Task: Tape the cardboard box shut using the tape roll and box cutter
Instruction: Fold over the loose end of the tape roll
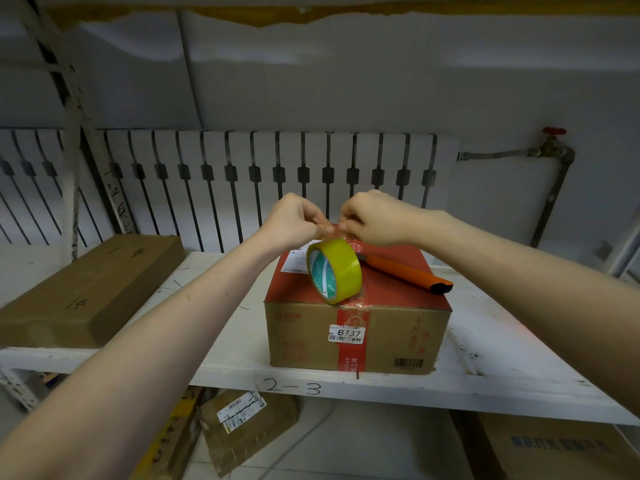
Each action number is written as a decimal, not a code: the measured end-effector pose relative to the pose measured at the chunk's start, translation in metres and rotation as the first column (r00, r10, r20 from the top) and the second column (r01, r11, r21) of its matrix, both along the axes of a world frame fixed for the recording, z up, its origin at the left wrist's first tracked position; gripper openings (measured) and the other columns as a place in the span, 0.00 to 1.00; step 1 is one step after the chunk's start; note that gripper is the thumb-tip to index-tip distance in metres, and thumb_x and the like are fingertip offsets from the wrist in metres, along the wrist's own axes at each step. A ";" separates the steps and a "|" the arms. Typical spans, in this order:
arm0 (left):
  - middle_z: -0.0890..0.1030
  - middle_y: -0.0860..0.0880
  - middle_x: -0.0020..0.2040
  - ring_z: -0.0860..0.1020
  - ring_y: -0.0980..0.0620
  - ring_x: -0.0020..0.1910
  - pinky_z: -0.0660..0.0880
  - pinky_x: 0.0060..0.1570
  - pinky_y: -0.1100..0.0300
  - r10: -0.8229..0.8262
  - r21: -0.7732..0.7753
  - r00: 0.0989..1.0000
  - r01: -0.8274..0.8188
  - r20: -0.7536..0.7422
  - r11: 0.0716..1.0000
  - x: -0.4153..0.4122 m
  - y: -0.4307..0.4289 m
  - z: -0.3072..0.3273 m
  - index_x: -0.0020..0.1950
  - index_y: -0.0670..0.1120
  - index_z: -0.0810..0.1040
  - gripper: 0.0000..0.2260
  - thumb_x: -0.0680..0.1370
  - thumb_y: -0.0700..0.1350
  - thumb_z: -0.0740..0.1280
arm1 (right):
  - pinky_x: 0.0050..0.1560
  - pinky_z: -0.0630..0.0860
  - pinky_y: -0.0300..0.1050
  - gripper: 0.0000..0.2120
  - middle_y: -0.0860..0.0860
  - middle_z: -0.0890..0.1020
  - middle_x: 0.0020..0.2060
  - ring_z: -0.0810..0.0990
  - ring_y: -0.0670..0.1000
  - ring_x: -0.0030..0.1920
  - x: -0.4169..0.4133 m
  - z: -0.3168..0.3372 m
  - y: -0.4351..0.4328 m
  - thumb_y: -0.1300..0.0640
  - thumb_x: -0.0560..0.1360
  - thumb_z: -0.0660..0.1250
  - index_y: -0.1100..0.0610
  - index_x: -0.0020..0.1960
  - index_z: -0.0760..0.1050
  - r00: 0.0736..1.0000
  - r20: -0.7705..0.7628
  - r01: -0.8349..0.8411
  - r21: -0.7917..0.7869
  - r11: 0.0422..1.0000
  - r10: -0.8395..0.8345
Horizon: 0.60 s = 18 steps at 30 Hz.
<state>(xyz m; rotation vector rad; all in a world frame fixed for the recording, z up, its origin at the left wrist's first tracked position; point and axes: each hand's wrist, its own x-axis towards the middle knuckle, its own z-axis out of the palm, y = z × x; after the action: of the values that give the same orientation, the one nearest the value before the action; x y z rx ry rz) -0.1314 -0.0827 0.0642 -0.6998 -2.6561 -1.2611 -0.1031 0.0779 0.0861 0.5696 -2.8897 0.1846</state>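
The task is near its beginning, as far as I can judge. The brown cardboard box with a red top and a red printed band point(358, 327) stands in the centre of the frame on the white painted shelf board marked "2-3" point(491, 382), and its flaps are already folded down flat. Along the middle seam there seems to be some shiny old tape, but I cannot tell if it holds anything. The yellow-green roll of clear packing tape point(335, 270) stands on its edge on the box top, towards the front edge. Above it, the left hand point(294, 220) and the right hand point(372, 218) meet with their fingertips close together, and both are pinching something thin and transparent at the top of the roll; I think it is the free end of the tape, being picked loose or pulled out, but the strip itself is too clear to see well. The orange box cutter with a black end point(408, 273) lies untouched on the box top, to the right of the roll. So no new strip is laid yet: what is left is to pull out the tape, press it along the seam and cut it. A flat brown carton point(86, 289) lies at the left of the frame on the same shelf.
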 end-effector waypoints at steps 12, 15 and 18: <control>0.83 0.48 0.40 0.78 0.58 0.39 0.76 0.44 0.60 0.020 -0.034 0.998 -0.022 -0.062 0.999 0.000 -0.003 0.003 0.47 0.42 0.84 0.06 0.73 0.43 0.71 | 0.42 0.74 0.51 0.05 0.53 0.77 0.40 0.76 0.55 0.43 0.001 -0.012 0.003 0.56 0.77 0.61 0.56 0.44 0.73 0.989 -0.143 -0.021 0.040 0.999 0.027; 0.82 0.51 0.40 0.79 0.63 0.37 0.73 0.37 0.71 -0.021 0.094 0.998 0.015 0.066 0.995 0.003 -0.007 -0.002 0.50 0.42 0.83 0.07 0.75 0.42 0.68 | 0.45 0.76 0.50 0.05 0.49 0.78 0.39 0.78 0.52 0.43 0.001 -0.018 0.003 0.57 0.76 0.63 0.57 0.44 0.75 0.989 -0.145 -0.035 -0.101 0.994 0.020; 0.82 0.49 0.49 0.79 0.56 0.48 0.75 0.46 0.62 0.034 0.351 0.970 -0.120 0.242 0.929 0.004 -0.009 -0.016 0.56 0.45 0.81 0.11 0.79 0.46 0.62 | 0.48 0.77 0.50 0.05 0.51 0.81 0.42 0.79 0.52 0.45 0.000 -0.024 0.002 0.58 0.75 0.66 0.58 0.45 0.78 0.988 -0.152 -0.013 -0.207 0.978 -0.019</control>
<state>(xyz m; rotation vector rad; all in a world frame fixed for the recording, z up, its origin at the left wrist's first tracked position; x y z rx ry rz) -0.1275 -0.0919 0.0479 -0.4080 -2.4728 -1.8438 -0.1031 0.0798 0.0623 0.5176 -2.6797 0.4184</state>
